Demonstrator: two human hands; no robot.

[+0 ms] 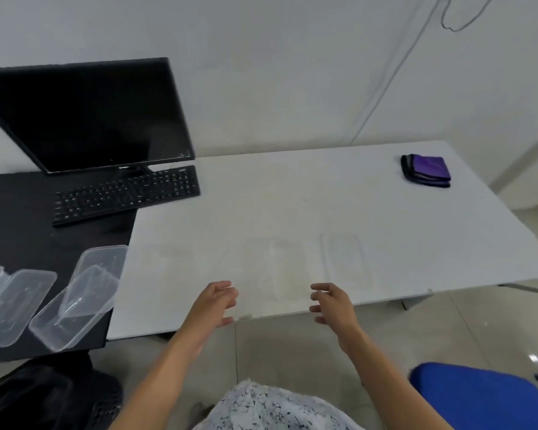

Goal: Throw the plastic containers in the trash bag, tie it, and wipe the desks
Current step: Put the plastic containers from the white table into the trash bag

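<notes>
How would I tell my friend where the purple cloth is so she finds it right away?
Start at the big white desk beside the black desk. Look at its far right corner, where a small folded cloth lies alone. It is the only purple thing, unlike the clear plastic containers.

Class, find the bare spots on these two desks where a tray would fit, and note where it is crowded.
The white desk is bare between the keyboard and the purple cloth. Its near edge holds faint clear containers. The black desk is crowded: monitor behind, stacked containers in front.
</notes>
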